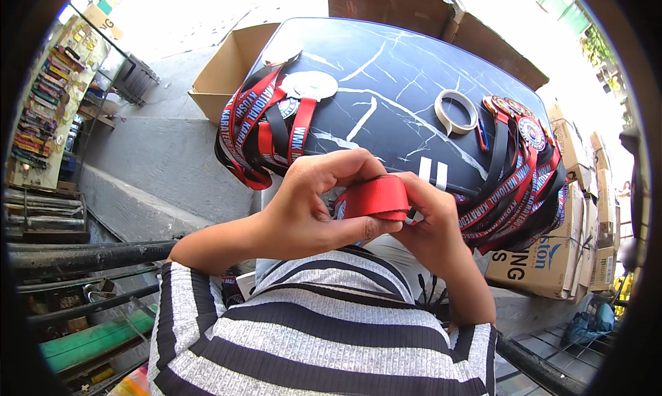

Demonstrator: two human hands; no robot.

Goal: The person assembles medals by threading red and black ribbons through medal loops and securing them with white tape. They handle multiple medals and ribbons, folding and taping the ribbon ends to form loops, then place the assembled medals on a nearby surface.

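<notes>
The black, white-veined bench [407, 113] is draped at left and right with medal ribbons [514, 199]. Before its near edge, between left hand [303, 203] and right hand [431, 213], a wide, curved, bright-red ribbon [376, 197] is pinched in both grips.

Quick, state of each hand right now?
Left hand: closed, holding the coiled red ribbon.
Right hand: closed, also holding it, at its right side.
</notes>
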